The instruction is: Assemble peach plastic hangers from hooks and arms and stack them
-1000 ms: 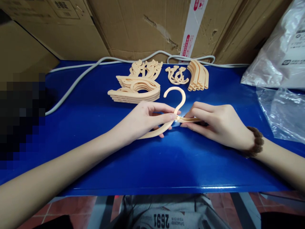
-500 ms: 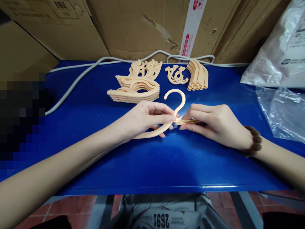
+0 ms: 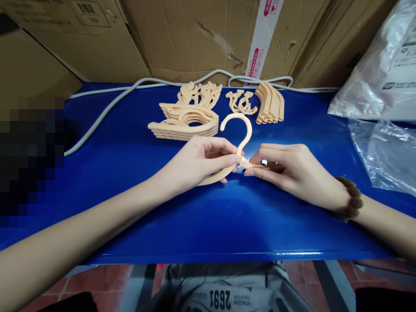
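In the head view, a beige plastic clothes hanger is held above the blue table [image 3: 208, 225]. Its hook [image 3: 249, 130] points up, curling to the left. My left hand [image 3: 198, 162] pinches the hanger near the base of the hook, and one curved hanger arm [image 3: 214, 178] passes under that hand. My right hand [image 3: 289, 169] grips a second hanger arm [image 3: 248, 164], whose end meets the hook's base at my left thumb. The fingers hide most of this second arm and the joint itself.
Behind my hands lie stacked hanger arms [image 3: 185, 130], a pile of curved pieces [image 3: 201, 93], loose hooks [image 3: 242, 104] and a row of curved bars [image 3: 269, 104]. A white cable [image 3: 107, 108] runs along the cardboard boxes [image 3: 195, 43]. Plastic bags [image 3: 373, 82] lie at the right.
The hook has turned slightly and shifted up and left. The arm in my right hand has tilted, with its flat side showing more. Both hands keep their hold.
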A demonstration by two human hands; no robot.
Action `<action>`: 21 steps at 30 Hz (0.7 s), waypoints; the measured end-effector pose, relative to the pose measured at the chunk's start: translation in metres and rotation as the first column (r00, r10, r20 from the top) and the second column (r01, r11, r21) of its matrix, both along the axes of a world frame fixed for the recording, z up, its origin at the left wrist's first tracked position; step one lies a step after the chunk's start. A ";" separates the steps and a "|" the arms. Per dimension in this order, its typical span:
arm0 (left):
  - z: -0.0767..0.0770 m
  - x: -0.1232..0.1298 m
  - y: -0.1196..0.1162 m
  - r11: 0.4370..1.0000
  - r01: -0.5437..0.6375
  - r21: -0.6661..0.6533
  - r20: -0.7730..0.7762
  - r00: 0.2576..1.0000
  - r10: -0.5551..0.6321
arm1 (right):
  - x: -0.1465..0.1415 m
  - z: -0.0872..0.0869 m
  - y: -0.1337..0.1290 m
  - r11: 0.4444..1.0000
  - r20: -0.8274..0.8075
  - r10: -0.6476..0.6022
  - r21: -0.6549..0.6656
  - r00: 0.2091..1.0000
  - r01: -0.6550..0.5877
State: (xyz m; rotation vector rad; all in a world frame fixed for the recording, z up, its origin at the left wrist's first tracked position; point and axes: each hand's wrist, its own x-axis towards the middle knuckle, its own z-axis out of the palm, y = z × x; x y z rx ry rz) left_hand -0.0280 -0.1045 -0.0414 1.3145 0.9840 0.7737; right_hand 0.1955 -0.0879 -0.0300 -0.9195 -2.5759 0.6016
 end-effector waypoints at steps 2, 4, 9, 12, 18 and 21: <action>-0.002 0.000 0.000 1.000 0.000 0.008 -0.003 1.000 0.000 | -0.001 0.000 -0.002 0.999 -0.005 -0.030 -0.025 1.000 0.030; -0.004 0.001 -0.001 1.000 -0.010 0.016 -0.021 1.000 0.011 | -0.002 0.000 -0.003 0.996 0.003 -0.067 -0.059 0.998 0.067; -0.003 0.004 -0.004 0.999 -0.037 0.034 -0.074 0.996 0.040 | -0.006 0.003 -0.009 0.980 0.043 -0.144 -0.136 0.989 0.148; -0.002 0.005 -0.005 0.998 -0.042 0.047 -0.088 0.995 0.046 | -0.008 0.005 -0.012 0.968 0.069 -0.189 -0.155 0.980 0.198; 0.000 0.006 -0.008 0.998 -0.042 0.046 -0.120 0.992 0.047 | -0.010 0.007 -0.016 0.964 0.091 -0.218 -0.138 0.972 0.229; 0.001 0.006 -0.009 0.998 -0.044 0.051 -0.145 0.988 0.051 | -0.010 0.007 -0.018 0.967 0.101 -0.218 -0.108 0.971 0.229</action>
